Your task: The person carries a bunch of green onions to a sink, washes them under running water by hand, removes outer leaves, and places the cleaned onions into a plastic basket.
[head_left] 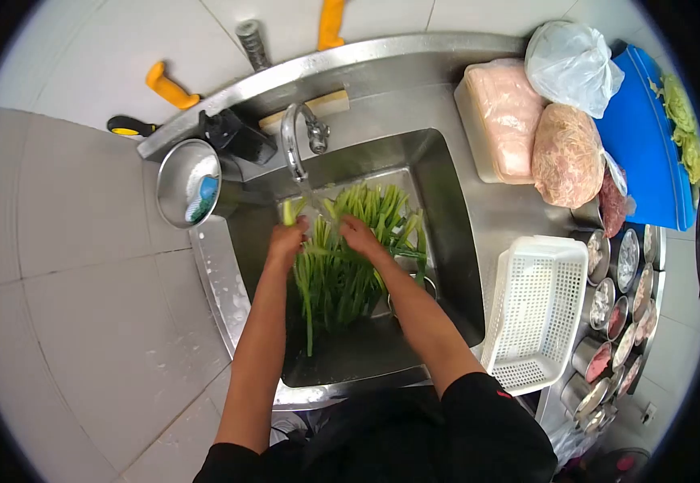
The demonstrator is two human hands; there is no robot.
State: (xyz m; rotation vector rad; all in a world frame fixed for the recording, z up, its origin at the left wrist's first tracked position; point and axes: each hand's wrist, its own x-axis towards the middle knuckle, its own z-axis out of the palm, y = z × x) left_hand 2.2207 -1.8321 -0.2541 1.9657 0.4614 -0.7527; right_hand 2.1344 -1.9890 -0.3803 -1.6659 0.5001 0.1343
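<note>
A pile of long green stalks with leafy ends, like garlic greens or leeks, lies in the steel sink. Over the pile's left side, my left hand is closed around a stalk whose pale end sticks up past the fingers. To its right, my right hand is closed on stalks too, with a pale end showing by the fingers. Water runs from the curved faucet between my hands. Some blur covers the fingers. Part of a metal round-rimmed vessel shows beside my right forearm, under the greens.
A metal bowl with a blue-and-green scrubber stands left of the sink. On the right counter are a white perforated basket, bagged meat and a blue crate or board. Several metal containers with food stand further right. Yellow-handled tools hang behind.
</note>
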